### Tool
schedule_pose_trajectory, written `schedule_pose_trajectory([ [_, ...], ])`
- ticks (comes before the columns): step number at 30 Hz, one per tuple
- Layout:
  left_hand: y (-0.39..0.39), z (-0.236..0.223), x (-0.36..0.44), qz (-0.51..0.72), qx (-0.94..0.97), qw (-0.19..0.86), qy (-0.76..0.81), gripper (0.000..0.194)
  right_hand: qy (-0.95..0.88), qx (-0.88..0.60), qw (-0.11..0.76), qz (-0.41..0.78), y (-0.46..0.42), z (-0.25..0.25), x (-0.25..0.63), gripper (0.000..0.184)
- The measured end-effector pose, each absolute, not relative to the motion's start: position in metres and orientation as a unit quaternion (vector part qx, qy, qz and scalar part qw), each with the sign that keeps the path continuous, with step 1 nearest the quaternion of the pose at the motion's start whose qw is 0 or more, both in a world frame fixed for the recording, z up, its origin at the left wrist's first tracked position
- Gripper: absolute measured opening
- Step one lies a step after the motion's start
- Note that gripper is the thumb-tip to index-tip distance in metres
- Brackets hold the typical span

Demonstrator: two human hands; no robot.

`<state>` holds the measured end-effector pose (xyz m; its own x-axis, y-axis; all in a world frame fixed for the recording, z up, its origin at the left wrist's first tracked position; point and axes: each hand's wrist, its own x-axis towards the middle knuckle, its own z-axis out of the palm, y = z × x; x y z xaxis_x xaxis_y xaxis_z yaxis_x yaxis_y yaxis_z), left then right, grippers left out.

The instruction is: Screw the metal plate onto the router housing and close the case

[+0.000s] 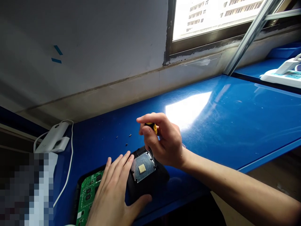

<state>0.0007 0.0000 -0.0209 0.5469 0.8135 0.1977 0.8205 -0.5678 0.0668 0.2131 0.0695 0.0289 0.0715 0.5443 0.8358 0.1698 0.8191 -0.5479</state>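
Note:
My right hand [163, 138] is closed round a screwdriver, whose black and yellow handle [151, 126] shows between thumb and fingers; most of its shaft is hidden. Below it lies a black plastic housing [160, 175] with a silver metal plate [147, 172] and a pale square pad [142, 168] on it. My left hand [115, 188] lies with fingers stretched out, its fingertips at the housing's left edge and the thumb near its lower side. Partly under that hand is a green circuit board [88, 191] in a black frame.
Several small screws [126, 144] lie on the blue table [235, 125] behind the housing. A white power strip [51, 136] with a cable [71, 150] stands at the left. Another white device [284, 75] is at the far right, by a metal post [249, 40]. A wall runs along the back.

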Motion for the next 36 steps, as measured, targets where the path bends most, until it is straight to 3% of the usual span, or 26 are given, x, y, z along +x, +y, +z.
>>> schedule_pose_trajectory([
  [24, 0.000, -0.020, -0.001, -0.096, -0.875, -0.017, -0.473, 0.082, -0.691, -0.210, 0.678, 0.137, 0.068, 0.032, 0.211, 0.018],
  [27, -0.002, -0.018, 0.002, -0.114, -0.874, -0.005, -0.473, 0.079, -0.681, -0.215, 0.680, 0.164, 0.063, 0.033, 0.208, 0.013],
  [33, -0.002, -0.018, 0.004, -0.121, -0.869, 0.000, -0.479, 0.079, -0.655, -0.216, 0.677, 0.256, 0.055, 0.028, 0.208, 0.021],
  [36, -0.001, -0.016, 0.004, -0.119, -0.870, -0.011, -0.478, 0.080, -0.668, -0.165, 0.688, 0.231, 0.059, 0.029, 0.208, 0.022],
])
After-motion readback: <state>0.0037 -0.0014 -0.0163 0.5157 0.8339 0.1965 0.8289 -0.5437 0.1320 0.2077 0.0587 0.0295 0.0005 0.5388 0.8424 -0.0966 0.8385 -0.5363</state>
